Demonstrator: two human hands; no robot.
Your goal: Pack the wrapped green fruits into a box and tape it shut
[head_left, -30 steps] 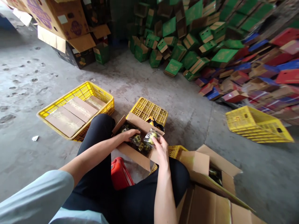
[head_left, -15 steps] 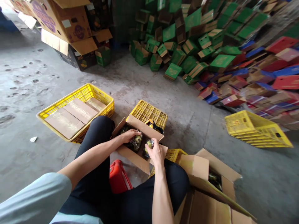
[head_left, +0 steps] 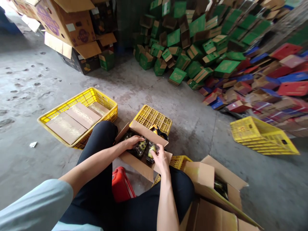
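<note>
An open cardboard box [head_left: 137, 165] sits between my knees, its flaps folded outward. Inside lie several clear-wrapped packs of greenish-yellow produce with dark parts; I cannot make out the exact kind. My left hand [head_left: 133, 142] reaches over the left side and grips the top edge of one wrapped pack [head_left: 141, 149], most of its fingers hidden. At the box's right end my right hand [head_left: 161, 159] is closed on another wrapped pack [head_left: 150, 152], thumb and fingers at its right side. The two packs stand side by side, down inside the box.
A yellow crate [head_left: 113, 113] with closed cartons stands at left. Beyond the box is an upturned yellow crate [head_left: 154, 117] with a yellow-and-black tape dispenser [head_left: 157, 130]. A red plastic object [head_left: 121, 184] lies between my legs. Another open carton [head_left: 204, 176] is at right; green boxes [head_left: 178, 76] are heaped behind.
My right hand has lowered its wrapped pack from above the box's right end into the box, beside the others. My left hand has stayed on the packs at the left.
</note>
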